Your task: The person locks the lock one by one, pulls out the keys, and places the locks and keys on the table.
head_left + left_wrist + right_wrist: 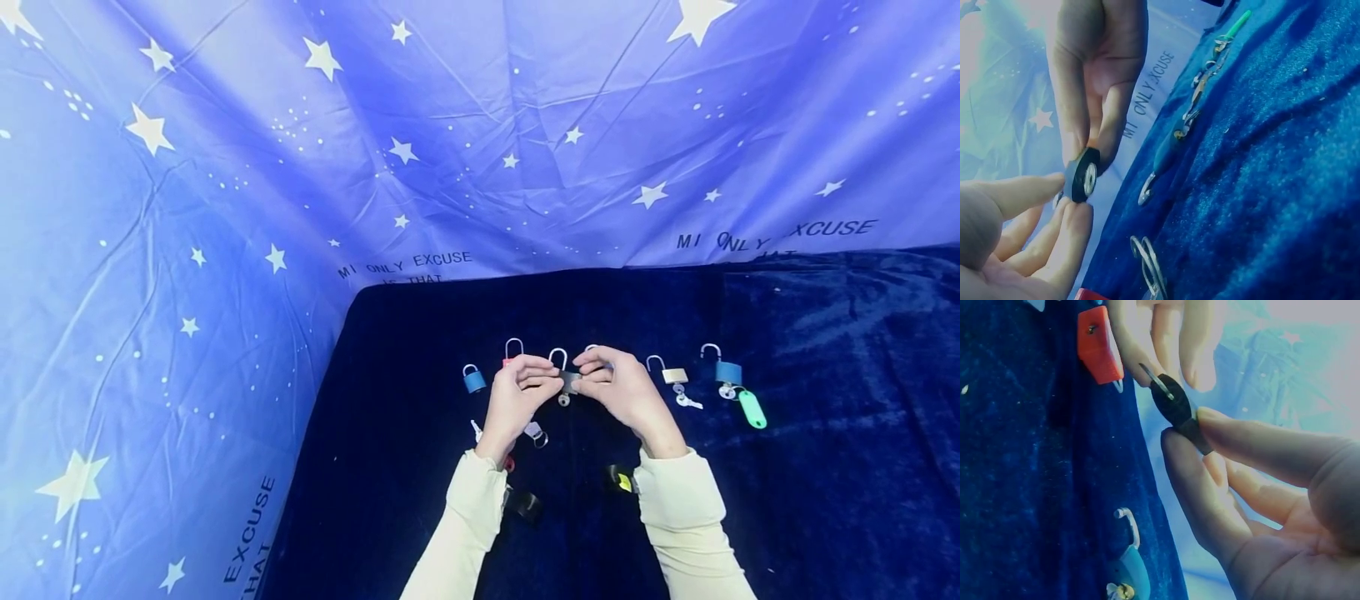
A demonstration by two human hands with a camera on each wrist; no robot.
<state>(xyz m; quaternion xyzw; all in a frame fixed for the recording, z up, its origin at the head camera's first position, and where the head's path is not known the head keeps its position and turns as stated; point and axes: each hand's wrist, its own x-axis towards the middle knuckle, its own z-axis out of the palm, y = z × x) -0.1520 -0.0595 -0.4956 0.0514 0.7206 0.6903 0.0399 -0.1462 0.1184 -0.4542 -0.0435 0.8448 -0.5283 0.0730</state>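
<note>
A small black padlock (pixel 572 381) is held up between both hands, its silver shackle (pixel 557 358) standing on top and a key (pixel 564 400) at its bottom. From the left, my left hand (pixel 519 398) pinches it by thumb and fingertips. My right hand (pixel 626 393) pinches its other side; in the right wrist view, thumb and finger press the dark body (pixel 1175 409). A red padlock (pixel 1099 347) lies beyond the left hand, mostly hidden in the head view. Behind the right hand only the top of another shackle (pixel 591 346) shows.
On the dark blue velvet cloth lie a small blue padlock (pixel 474 381), a brass padlock (pixel 675 375) with keys, and a larger blue padlock (pixel 728 372) with a green tag (pixel 752 410). Nearer are loose keys (pixel 536 433) and a black object (pixel 522 504). A starry curtain (pixel 480 183) hangs behind.
</note>
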